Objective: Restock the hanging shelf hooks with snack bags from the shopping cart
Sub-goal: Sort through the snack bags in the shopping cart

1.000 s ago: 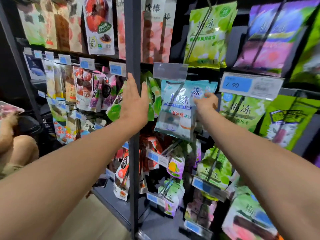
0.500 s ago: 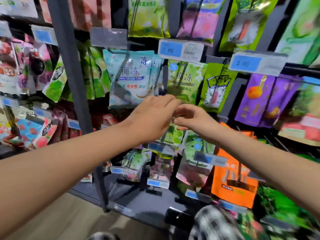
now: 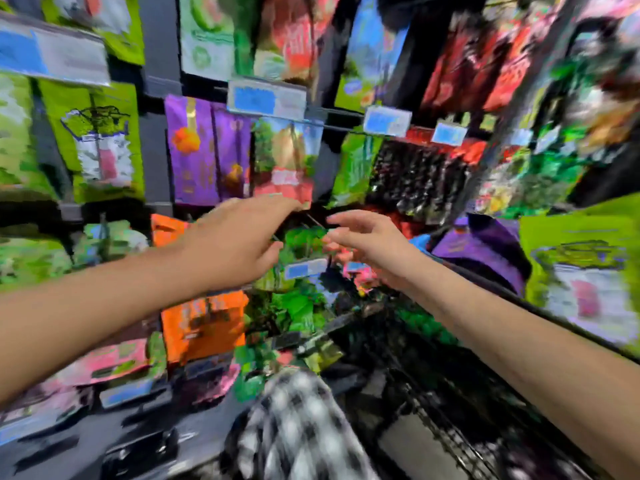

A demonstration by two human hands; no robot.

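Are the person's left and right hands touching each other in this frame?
Apart. The head view shows a clear gap between the left hand and right hand, with a green bag visible through it.

Frame heavily motion-blurred. Dark grey hanging rack (image 3: 154,157) carries rows of snack bags on hooks. Middle row: lime-green bag (image 3: 100,147) at left, purple bags (image 3: 207,150) beside it. Lower row: orange bag (image 3: 202,323). Upper right: red bags (image 3: 460,74). Blue-and-white price tags (image 3: 266,100) sit at the hook ends; print unreadable.
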